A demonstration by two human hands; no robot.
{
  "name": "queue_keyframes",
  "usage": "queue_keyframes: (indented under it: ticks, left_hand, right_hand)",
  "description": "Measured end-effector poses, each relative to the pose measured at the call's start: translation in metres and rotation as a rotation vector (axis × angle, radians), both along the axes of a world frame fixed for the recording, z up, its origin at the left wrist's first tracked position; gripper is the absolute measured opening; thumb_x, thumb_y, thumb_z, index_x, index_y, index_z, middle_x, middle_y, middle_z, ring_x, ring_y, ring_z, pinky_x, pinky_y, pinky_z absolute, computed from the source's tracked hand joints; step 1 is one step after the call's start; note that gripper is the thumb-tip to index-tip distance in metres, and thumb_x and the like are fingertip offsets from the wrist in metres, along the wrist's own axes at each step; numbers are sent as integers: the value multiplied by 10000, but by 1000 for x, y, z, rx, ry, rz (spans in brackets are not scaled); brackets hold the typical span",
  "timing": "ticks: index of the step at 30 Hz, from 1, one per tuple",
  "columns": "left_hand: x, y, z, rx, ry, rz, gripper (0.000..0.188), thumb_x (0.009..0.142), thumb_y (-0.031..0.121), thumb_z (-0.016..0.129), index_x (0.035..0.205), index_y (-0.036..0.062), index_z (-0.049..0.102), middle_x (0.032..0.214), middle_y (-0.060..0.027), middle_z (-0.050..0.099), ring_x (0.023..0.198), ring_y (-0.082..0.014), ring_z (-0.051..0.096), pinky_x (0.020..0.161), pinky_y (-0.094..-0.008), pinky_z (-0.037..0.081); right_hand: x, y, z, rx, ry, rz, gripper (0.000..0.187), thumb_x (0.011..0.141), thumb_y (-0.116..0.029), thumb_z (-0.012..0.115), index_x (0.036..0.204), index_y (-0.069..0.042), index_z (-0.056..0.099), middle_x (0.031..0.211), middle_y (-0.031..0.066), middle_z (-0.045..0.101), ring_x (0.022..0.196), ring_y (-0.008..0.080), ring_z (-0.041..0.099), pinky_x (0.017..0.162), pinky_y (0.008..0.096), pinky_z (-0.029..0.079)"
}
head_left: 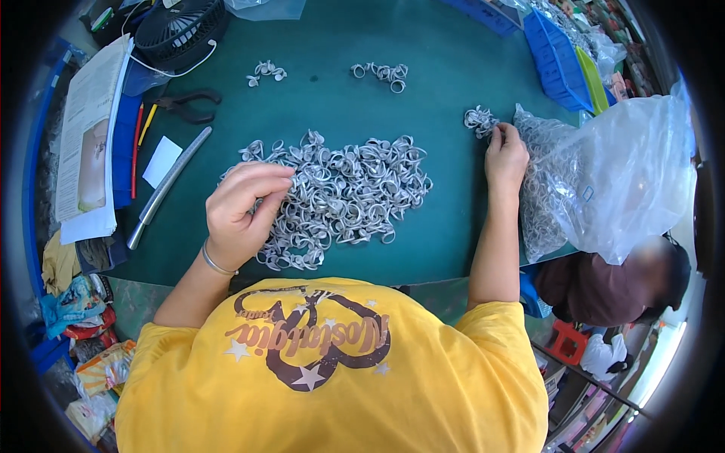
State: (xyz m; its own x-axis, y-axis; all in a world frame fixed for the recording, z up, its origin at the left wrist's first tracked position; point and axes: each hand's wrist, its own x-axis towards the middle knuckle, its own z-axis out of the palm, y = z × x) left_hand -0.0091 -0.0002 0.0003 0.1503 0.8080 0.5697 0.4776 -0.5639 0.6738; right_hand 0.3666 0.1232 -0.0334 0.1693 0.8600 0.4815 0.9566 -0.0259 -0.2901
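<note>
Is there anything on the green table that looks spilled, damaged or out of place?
Nothing stands out. The big pile of rings lies loose on the table, and three smaller groups lie apart from it. Single rings are too small to check for damage.

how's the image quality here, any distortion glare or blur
Head view: fisheye distortion bows the green table edge, and the corners fall to black; head view: a white strip at lower right looks overexposed; head view: the ring pile is fairly sharp, while a blurred patch covers part of the person at right.
</note>
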Motion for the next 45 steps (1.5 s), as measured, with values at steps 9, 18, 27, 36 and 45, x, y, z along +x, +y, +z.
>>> queue_keyframes:
  ticks: [9, 18, 27, 36, 45]
  left_hand:
    - [0, 3, -12, -187, 392, -46, 255, 796, 168, 721, 1018, 57, 662, 1214, -112, 612, 1113, -299, 564, 1034, -445, 358]
    - [-12, 3, -12, -230, 303, -147, 266, 768, 220, 763, 974, 79, 673, 1053, -70, 660, 1050, -248, 592, 1003, -431, 373]
    - [-15, 2, -16, -260, 276, -146, 289, 775, 242, 759, 1004, 84, 680, 1067, -77, 667, 1048, -247, 602, 1011, -451, 371]
    - [4, 3, 5, -228, -141, -119, 208, 726, 83, 799, 889, 3, 697, 886, -95, 686, 790, -191, 646, 689, -271, 511]
    - [3, -3, 6, -214, -199, -39, 126, 755, -3, 751, 866, -2, 693, 861, -96, 695, 770, -183, 668, 676, -256, 523]
  right_hand:
    - [-99, -48, 25, -259, 208, 645, 215, 774, -71, 711, 976, -7, 678, 1008, 158, 621, 964, 335, 580, 841, 395, 477]
    - [-110, -33, 37, -345, 29, 703, 90, 738, -39, 713, 819, -36, 675, 901, 92, 604, 852, 305, 571, 762, 398, 479]
    - [-114, -43, 54, -373, 147, 651, 70, 769, -42, 708, 806, -19, 654, 825, 103, 585, 760, 287, 583, 649, 376, 469]
    - [-177, -92, 48, -123, 655, 1040, 138, 717, 27, 750, 821, -29, 678, 791, 88, 621, 693, 213, 605, 583, 290, 477]
    - [-188, -104, 47, -192, 962, 936, 170, 755, 62, 732, 894, -11, 668, 841, 77, 640, 750, 146, 630, 628, 245, 509]
